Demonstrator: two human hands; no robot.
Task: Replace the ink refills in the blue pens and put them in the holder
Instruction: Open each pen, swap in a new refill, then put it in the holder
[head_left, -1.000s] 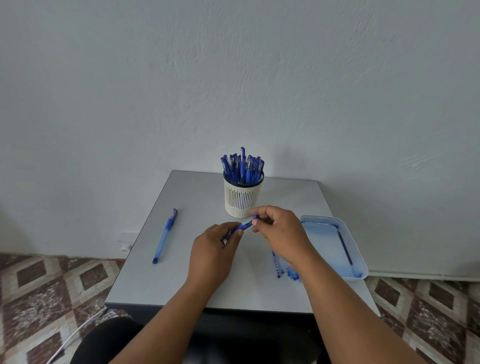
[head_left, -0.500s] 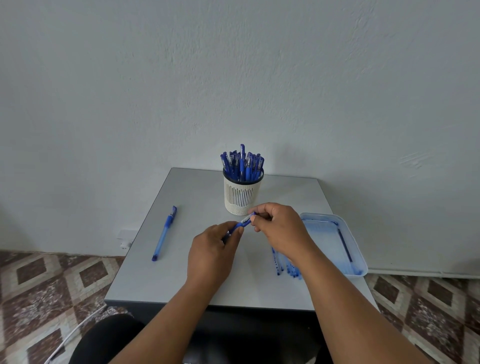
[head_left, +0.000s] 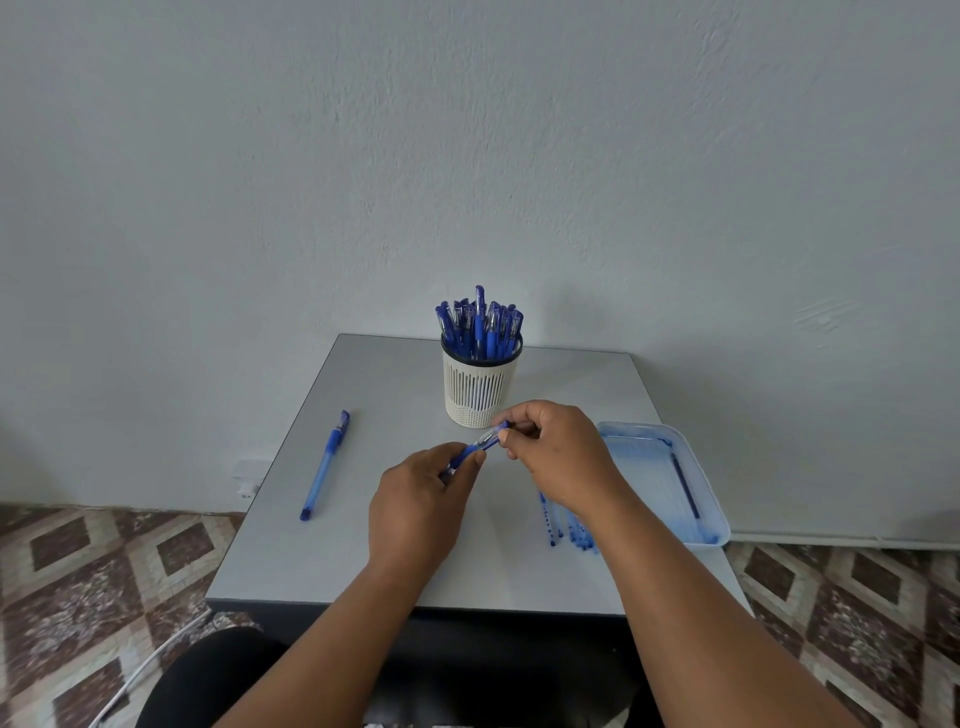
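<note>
I pinch the blue pen between both hands above the surface, just in front of the holder: left hand gripping the barrel, right hand the tip end; I'd twist gently, keeping both parts in line

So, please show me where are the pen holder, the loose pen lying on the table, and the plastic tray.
pen holder (head_left: 480, 392): head view, on its slotted cream wall.
loose pen (head_left: 324, 467): head view, middle of its blue barrel.
plastic tray (head_left: 719, 499): head view, on its right rim.
</note>
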